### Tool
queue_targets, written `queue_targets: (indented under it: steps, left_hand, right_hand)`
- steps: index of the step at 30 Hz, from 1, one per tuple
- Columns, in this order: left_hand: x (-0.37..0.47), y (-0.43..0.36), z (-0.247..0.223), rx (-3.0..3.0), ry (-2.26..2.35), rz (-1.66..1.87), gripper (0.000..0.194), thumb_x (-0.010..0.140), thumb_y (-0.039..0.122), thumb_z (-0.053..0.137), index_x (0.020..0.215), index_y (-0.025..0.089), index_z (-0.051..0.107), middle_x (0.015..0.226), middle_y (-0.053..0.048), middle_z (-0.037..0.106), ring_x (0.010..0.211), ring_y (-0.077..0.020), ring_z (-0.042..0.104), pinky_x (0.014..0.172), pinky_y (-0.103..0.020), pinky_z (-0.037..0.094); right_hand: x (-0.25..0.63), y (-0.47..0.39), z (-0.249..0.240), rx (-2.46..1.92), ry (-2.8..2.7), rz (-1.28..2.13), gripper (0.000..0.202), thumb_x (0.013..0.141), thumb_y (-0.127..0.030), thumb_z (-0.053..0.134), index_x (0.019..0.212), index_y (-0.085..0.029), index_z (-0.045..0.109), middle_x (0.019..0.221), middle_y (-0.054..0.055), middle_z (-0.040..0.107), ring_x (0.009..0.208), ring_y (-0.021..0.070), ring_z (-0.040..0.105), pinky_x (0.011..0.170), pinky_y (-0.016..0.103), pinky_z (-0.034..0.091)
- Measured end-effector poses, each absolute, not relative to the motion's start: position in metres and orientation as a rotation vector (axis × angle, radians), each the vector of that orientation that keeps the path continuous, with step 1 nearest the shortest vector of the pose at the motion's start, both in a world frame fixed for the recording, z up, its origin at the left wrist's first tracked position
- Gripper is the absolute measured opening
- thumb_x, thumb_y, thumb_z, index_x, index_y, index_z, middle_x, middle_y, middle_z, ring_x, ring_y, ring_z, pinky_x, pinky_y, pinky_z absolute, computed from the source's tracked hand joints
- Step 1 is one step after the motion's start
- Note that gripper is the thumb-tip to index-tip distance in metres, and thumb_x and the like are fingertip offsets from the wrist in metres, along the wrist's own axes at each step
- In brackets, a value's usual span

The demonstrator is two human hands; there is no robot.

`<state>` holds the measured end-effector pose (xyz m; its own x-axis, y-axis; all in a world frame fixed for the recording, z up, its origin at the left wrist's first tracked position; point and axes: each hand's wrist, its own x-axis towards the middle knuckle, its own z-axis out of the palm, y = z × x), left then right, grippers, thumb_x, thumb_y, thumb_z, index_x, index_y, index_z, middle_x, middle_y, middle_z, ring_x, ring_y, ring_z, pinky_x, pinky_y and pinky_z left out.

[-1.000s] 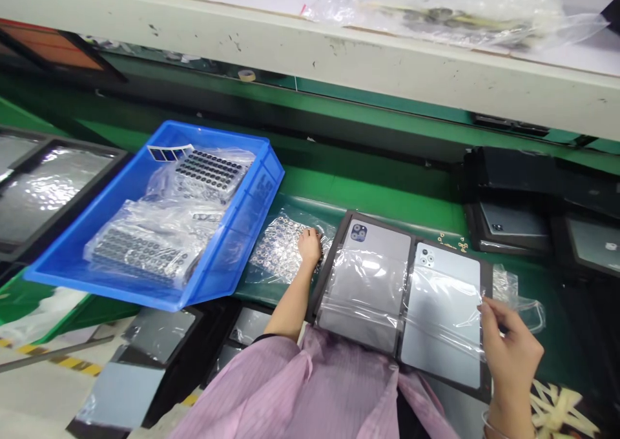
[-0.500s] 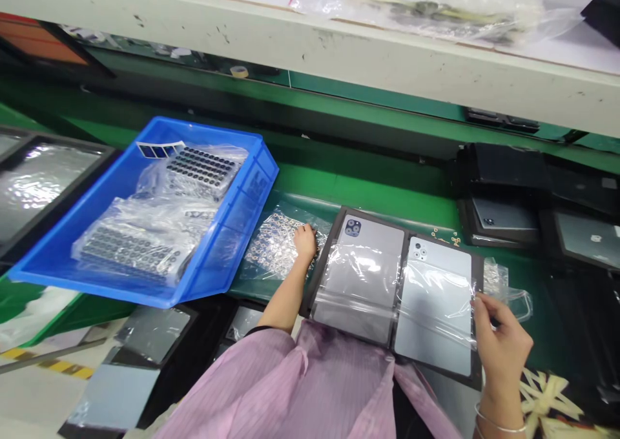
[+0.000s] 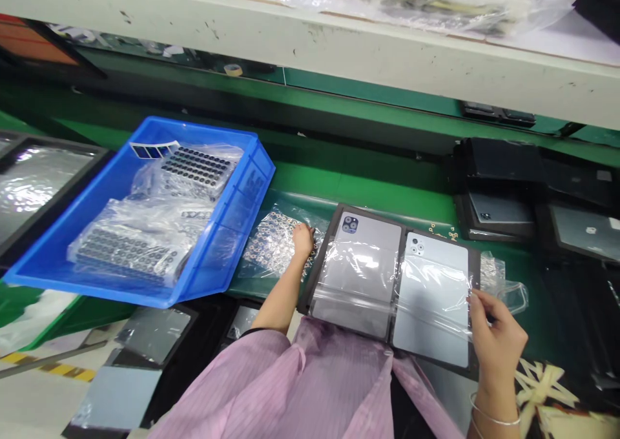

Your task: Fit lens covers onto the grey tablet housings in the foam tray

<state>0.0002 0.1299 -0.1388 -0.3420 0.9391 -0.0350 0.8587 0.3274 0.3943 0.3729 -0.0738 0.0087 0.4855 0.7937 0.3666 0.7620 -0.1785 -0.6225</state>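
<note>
A dark tray (image 3: 314,283) lies in front of me with a grey tablet back panel (image 3: 375,232) on its left and a light blue one (image 3: 431,310) on its right. Clear film stretches across both panels. My right hand (image 3: 496,329) pinches the film's right end at the tray's right edge. Left of the tray, my left hand (image 3: 303,240) is closed over a clear bag of small ring-shaped parts (image 3: 271,242); what its fingertips hold, if anything, is too small to make out.
A blue bin (image 3: 191,294) with bagged black parts stands to the left. Stacked dark trays with panels (image 3: 504,210) sit at the right. A white shelf edge (image 3: 310,39) crosses above. Small tan pieces (image 3: 454,236) lie behind the tray.
The whole view has shifted slightly. Both hands keep nearly the same places relative to the tray and the bag.
</note>
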Motion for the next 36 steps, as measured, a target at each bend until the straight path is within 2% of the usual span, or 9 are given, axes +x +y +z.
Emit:
queue_targets:
  steps: [4,8,9,10,12,15,23,30,36]
  left_hand:
    - [-0.003,0.113,-0.102,1.739,2.247,0.734,0.015,0.09,0.024,0.053,0.083,0.012,0.06,0.079,-0.004,0.063,0.072,-0.0141,0.06,0.07,-0.032,0.053]
    - [0.024,0.06,-0.031,2.023,1.992,1.047,0.015,0.087,0.026,0.055,0.076,0.017,0.059,0.08,-0.004,0.066,0.082,-0.0165,0.062,0.08,-0.033,0.052]
    - [0.034,0.043,-0.01,2.173,1.799,1.14,0.015,0.086,0.026,0.058,0.072,0.02,0.058,0.074,0.0,0.066,0.077,-0.0141,0.062,0.078,-0.03,0.053]
    - [0.045,0.027,0.012,2.469,1.321,1.336,0.011,0.085,0.022,0.058,0.075,0.02,0.06,0.073,0.001,0.067,0.074,-0.0136,0.063,0.074,-0.029,0.055]
    - [0.064,0.0,0.052,2.748,0.663,1.41,0.008,0.085,0.014,0.056,0.088,0.018,0.062,0.084,-0.003,0.071,0.084,-0.0142,0.065,0.079,-0.029,0.057]
    - [0.086,-0.019,0.088,2.718,0.431,1.403,0.01,0.086,0.009,0.054,0.084,0.015,0.062,0.082,-0.004,0.072,0.084,-0.0128,0.066,0.083,-0.027,0.058]
    - [0.113,-0.02,0.085,2.473,0.492,1.299,0.012,0.084,0.007,0.056,0.089,0.016,0.063,0.081,-0.003,0.073,0.079,-0.0136,0.069,0.081,-0.026,0.061]
    - [0.132,-0.02,0.072,2.268,0.53,1.187,0.02,0.086,0.011,0.056,0.104,0.018,0.062,0.09,-0.004,0.073,0.087,-0.014,0.069,0.08,-0.023,0.06]
    - [0.149,-0.018,0.058,2.301,0.553,1.286,0.014,0.083,0.008,0.059,0.093,0.016,0.063,0.09,-0.004,0.071,0.088,-0.0131,0.067,0.078,-0.022,0.058]
  right_hand:
    - [0.368,-0.072,0.012,-1.951,-1.176,0.172,0.039,0.077,-0.049,0.062,0.089,-0.013,0.07,0.08,0.009,0.069,0.068,0.0192,0.06,0.071,0.033,0.046]
    - [0.336,-0.066,0.037,-1.749,-1.157,0.684,0.03,0.079,-0.043,0.062,0.09,-0.016,0.068,0.072,0.005,0.067,0.057,0.014,0.055,0.055,0.027,0.046]
    - [0.325,-0.064,0.046,-1.669,-1.214,0.855,0.027,0.081,-0.041,0.061,0.09,-0.017,0.068,0.072,0.004,0.067,0.056,0.0129,0.054,0.053,0.025,0.045]
    - [0.315,-0.062,0.056,-1.584,-1.277,1.002,0.024,0.083,-0.038,0.059,0.09,-0.017,0.068,0.072,0.004,0.067,0.056,0.0122,0.054,0.052,0.024,0.045]
    - [0.298,-0.059,0.074,-1.427,-1.363,1.202,0.02,0.086,-0.034,0.057,0.09,-0.019,0.069,0.071,0.003,0.067,0.055,0.0106,0.054,0.05,0.021,0.044]
    - [0.286,-0.058,0.091,-1.228,-1.402,1.347,0.014,0.085,-0.029,0.059,0.087,-0.019,0.069,0.069,0.002,0.067,0.058,0.0099,0.058,0.053,0.02,0.045]
    - [0.295,-0.067,0.091,-1.197,-1.243,1.405,0.013,0.083,-0.027,0.062,0.075,-0.017,0.067,0.062,0.0,0.062,0.058,0.009,0.055,0.056,0.019,0.045]
    - [0.312,-0.068,0.084,-1.232,-1.201,1.458,0.02,0.084,-0.029,0.059,0.07,-0.017,0.064,0.059,-0.001,0.06,0.054,0.0085,0.051,0.052,0.02,0.042]
    - [0.327,-0.067,0.076,-1.271,-1.192,1.446,0.021,0.085,-0.033,0.059,0.073,-0.016,0.065,0.059,0.0,0.06,0.055,0.0093,0.052,0.053,0.021,0.042]
